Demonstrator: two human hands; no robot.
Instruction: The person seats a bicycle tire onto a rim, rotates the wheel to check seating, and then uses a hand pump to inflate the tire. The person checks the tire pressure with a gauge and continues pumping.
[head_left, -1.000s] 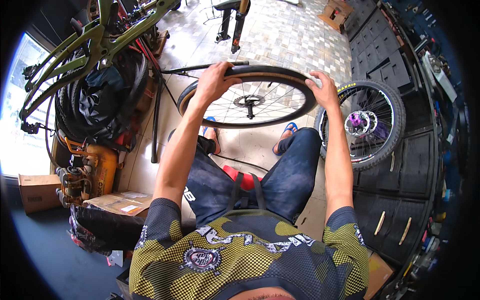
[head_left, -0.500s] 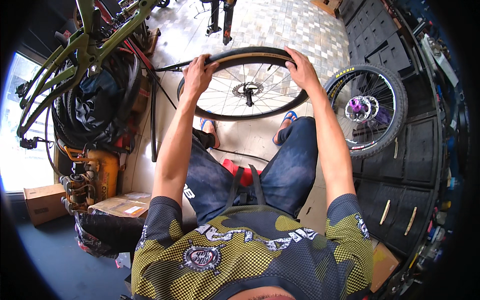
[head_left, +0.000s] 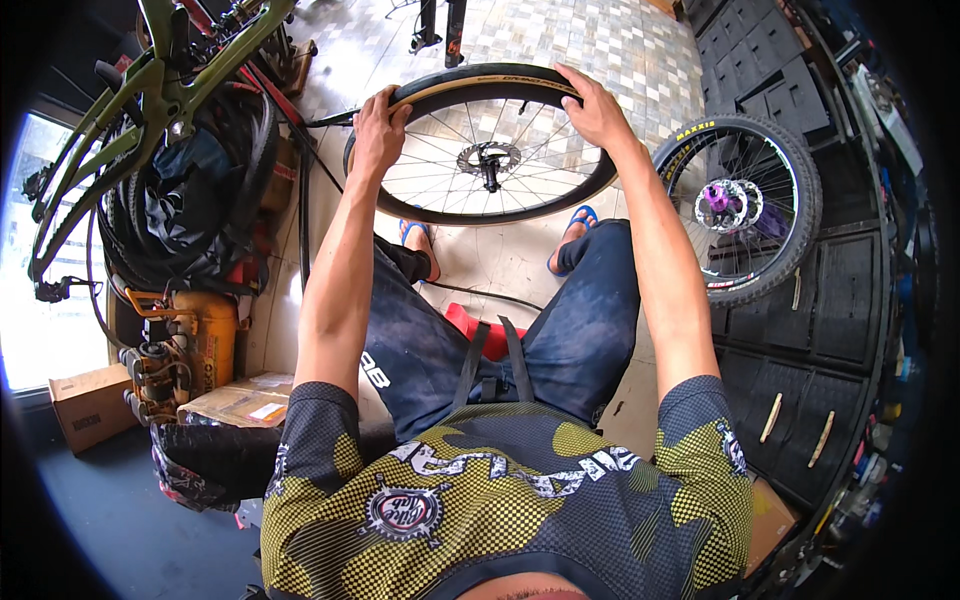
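Observation:
A bicycle wheel [head_left: 470, 216] stands in front of me, tilted. It has thin spokes, a black rim and a disc rotor [head_left: 488, 158] at its hub. Around the rim runs a black tire [head_left: 470, 82] with a tan sidewall. My left hand [head_left: 380, 132] is closed over the tire at the wheel's upper left, thumb on the near side. At the upper right, my right hand [head_left: 598, 112] grips the tire with its fingers over the top. The undersides of both grips are hidden.
A wider-tired wheel [head_left: 808, 205] with a purple hub leans on black drawers [head_left: 820, 290] at right. To the left are a green bike frame [head_left: 130, 120], hanging black tires [head_left: 262, 165], a yellow compressor [head_left: 212, 335] and cardboard boxes [head_left: 92, 408]. A fork [head_left: 455, 35] stands beyond the wheel.
The whole view has shifted a little, and the wheel sits higher in it. Both hands have moved up with the wheel, still holding the tire; the left one is slightly farther left.

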